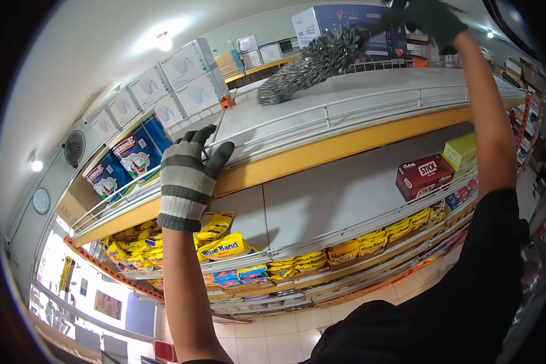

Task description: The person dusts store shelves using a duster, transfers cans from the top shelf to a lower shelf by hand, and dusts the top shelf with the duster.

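Note:
My left hand (191, 173), in a striped grey and white glove, holds the front edge of the top shelf (346, 130), its fingers bent over the wire rail (373, 99). At the upper right my right hand (428, 24), in a dark glove, is closed round the handle end of a grey, shaggy duster (315, 64). The duster slants down to the left, its tip low over the grey shelf surface. Part of the handle and some of the right fingers are dark and hard to make out.
White boxes (191, 79) and blue packs (133, 155) stand on the left of the top shelf. A large blue box (352, 21) is behind the duster. Below are yellow packets (227, 247) and a red box (424, 176). A wall fan (74, 148) is at far left.

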Tool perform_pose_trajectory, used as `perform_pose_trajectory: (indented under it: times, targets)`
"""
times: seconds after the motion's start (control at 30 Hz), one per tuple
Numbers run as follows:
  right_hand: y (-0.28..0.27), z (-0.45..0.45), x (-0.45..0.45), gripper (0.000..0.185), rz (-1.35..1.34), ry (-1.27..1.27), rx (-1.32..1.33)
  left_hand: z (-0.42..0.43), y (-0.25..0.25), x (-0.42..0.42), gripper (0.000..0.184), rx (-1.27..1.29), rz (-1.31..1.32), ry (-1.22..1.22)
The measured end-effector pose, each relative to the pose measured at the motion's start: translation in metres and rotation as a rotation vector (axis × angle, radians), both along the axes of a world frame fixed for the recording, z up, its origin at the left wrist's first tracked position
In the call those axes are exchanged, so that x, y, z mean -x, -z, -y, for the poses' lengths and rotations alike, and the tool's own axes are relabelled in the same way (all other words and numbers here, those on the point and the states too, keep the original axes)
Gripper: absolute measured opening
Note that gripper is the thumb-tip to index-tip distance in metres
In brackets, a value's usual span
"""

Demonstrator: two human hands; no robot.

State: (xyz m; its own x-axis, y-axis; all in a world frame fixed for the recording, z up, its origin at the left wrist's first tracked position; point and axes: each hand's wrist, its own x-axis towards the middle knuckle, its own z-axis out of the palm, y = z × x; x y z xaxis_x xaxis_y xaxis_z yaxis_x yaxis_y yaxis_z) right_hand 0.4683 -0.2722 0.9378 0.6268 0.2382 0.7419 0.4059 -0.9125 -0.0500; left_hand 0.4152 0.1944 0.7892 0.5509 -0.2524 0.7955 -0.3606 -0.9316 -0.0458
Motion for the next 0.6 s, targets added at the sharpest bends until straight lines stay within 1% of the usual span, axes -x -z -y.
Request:
perform_pose_trajectory:
  times: [0.07,0.13,0.2,0.23,0.27,0.33,0.37,0.4,0.47,0.53,0.57,0.6]
  targets:
    - [-0.007,0.003,-0.007,0.036,0.122,-0.219,-0.291,0.002,-0.001,0.003,0.039,0.004,-0.012,-0.014]
    - [-0.01,-0.011,-0.019,0.031,0.212,-0.524,-0.599,0.004,-0.001,0.004,0.039,0.005,-0.02,-0.028]
    - [-0.008,-0.038,-0.035,0.028,0.244,-0.811,-0.827,0.004,-0.001,0.005,0.037,0.001,-0.008,-0.033]
    - [-0.004,-0.055,-0.042,0.026,0.238,-0.918,-0.902,0.004,-0.001,0.004,0.037,0.0,-0.003,-0.036]
    - [0.002,-0.072,-0.052,0.025,0.207,-0.997,-0.943,0.003,0.0,0.003,0.036,0.0,0.006,-0.027]
    - [0.017,-0.106,-0.065,0.025,0.11,-1.061,-0.881,0.003,-0.001,0.002,0.036,0.001,0.019,-0.016]
    - [0.026,-0.117,-0.047,0.027,0.067,-0.915,-0.616,0.003,-0.001,0.002,0.035,0.006,0.005,-0.019]
    - [0.031,-0.128,-0.053,0.029,0.073,-0.94,-0.642,0.003,0.0,0.003,0.034,0.011,-0.011,-0.024]
    - [0.02,-0.123,-0.052,0.032,-0.068,-1.239,-0.931,0.001,0.001,0.0,0.034,0.01,-0.006,-0.019]
    - [0.007,-0.117,-0.006,0.036,-0.118,-1.469,-1.096,-0.003,0.001,0.0,0.033,0.004,0.0,-0.021]
    - [0.009,-0.109,0.011,0.036,-0.142,-1.529,-0.995,-0.003,0.001,0.001,0.032,0.015,0.012,-0.003]
    - [0.018,-0.113,0.011,0.036,-0.144,-1.535,-0.989,-0.001,0.002,0.001,0.032,0.029,0.021,0.016]
